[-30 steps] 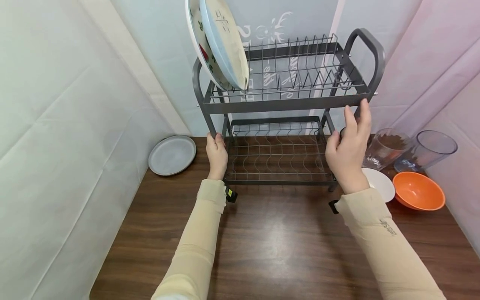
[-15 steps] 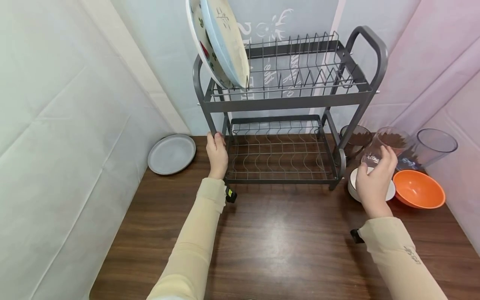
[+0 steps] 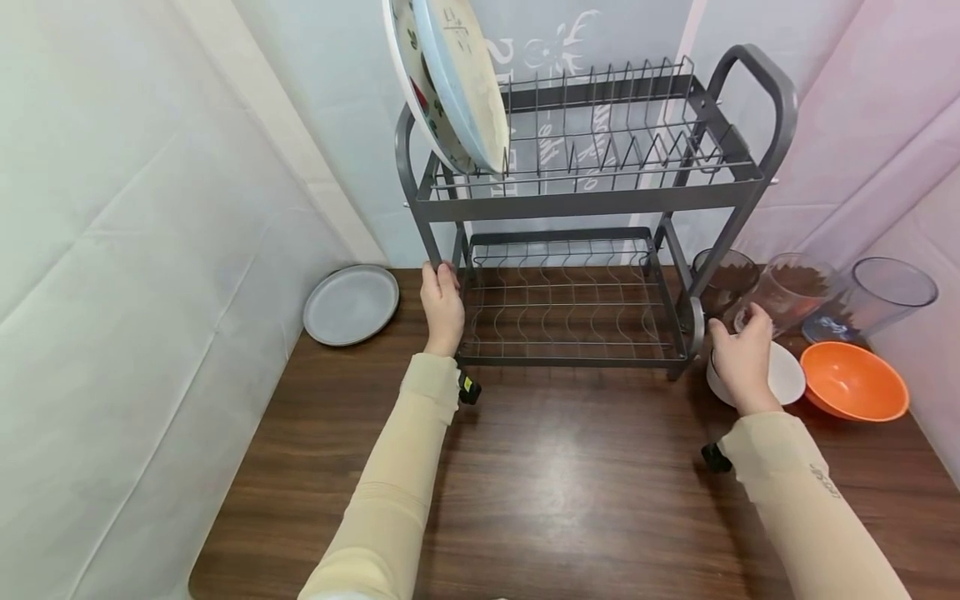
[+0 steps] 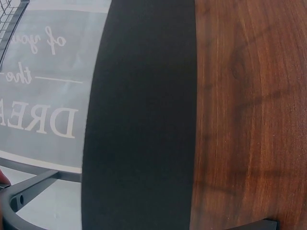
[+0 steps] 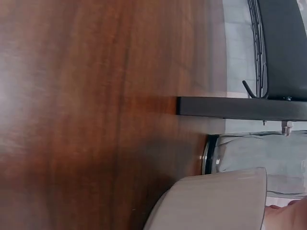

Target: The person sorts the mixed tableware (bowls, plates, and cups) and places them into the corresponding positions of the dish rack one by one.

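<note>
My left hand [image 3: 442, 308] grips the lower left upright of a dark grey two-tier dish rack [image 3: 585, 202]. In the left wrist view a wide dark rack bar [image 4: 144, 120] fills the middle, and most of that hand is out of sight. My right hand [image 3: 745, 358] is at the left side of a white bowl [image 3: 783, 375], just right of the rack's front foot, its thumb and fingers apart. The right wrist view has the white bowl [image 5: 216, 201] at the bottom, fingertips right at its rim. A floral plate [image 3: 420, 75] and a blue-edged dish [image 3: 480, 92] lean in the upper tier.
An orange bowl [image 3: 855, 382] sits right of the white one. Behind them stand a dark glass [image 3: 723, 287], a clear glass [image 3: 795, 292] and a bluish glass [image 3: 888, 296]. A grey plate [image 3: 351, 306] lies at the left by the wall.
My right hand has left the rack's upper right corner, moving down and right to the white bowl. The left hand keeps its hold on the rack. The head view has shifted slightly.
</note>
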`<state>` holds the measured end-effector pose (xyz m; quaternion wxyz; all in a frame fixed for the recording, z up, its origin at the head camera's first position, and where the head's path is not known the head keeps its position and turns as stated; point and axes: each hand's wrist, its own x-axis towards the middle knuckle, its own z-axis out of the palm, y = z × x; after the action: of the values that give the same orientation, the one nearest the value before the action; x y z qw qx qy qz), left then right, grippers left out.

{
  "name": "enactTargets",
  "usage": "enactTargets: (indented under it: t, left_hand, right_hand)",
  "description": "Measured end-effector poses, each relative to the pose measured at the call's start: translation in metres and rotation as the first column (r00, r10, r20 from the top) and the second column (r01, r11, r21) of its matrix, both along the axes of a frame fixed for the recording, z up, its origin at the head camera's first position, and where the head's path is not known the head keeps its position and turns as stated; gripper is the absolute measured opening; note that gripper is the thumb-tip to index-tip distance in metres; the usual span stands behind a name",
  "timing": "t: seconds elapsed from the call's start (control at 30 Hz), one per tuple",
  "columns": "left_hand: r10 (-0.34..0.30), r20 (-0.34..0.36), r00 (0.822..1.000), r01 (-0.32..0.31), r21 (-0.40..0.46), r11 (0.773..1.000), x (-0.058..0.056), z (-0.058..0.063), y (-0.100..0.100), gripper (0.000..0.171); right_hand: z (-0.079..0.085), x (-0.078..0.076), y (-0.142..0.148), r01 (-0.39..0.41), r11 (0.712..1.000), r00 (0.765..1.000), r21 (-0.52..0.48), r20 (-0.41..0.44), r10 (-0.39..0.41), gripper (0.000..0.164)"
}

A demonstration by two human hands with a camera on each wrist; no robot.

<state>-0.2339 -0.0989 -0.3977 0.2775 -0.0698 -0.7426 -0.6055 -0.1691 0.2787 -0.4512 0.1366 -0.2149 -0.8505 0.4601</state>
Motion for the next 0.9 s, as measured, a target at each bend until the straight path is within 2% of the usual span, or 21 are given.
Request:
enactTargets:
  t: [0.27, 0.5, 0.67, 0.9]
  left_hand:
    - [0.005, -0.007, 1.0, -0.005, -0.014, 1.0, -0.001, -0.002, 0.001, 0.035]
    - [0.027, -0.029, 0.999, -0.027, -0.016, 1.0, -0.002, -0.003, 0.0, 0.032]
    - [0.026, -0.018, 0.999, -0.027, -0.014, 1.0, -0.002, -0.004, -0.001, 0.033]
    - [0.028, -0.008, 1.0, -0.028, -0.012, 1.0, -0.002, -0.003, 0.0, 0.031]
  right_hand:
    - [0.002, -0.019, 0.007, -0.05, 0.997, 0.997, -0.062, 0.063, 0.054, 0.073]
    - [0.0, -0.038, 0.006, -0.045, 0.996, 0.995, -0.078, 0.085, 0.052, 0.078]
    - [-0.002, -0.045, 0.009, -0.043, 0.997, 0.996, -0.063, 0.081, 0.048, 0.081]
    - [-0.006, -0.052, 0.013, -0.046, 0.993, 0.994, -0.109, 0.09, 0.056, 0.088]
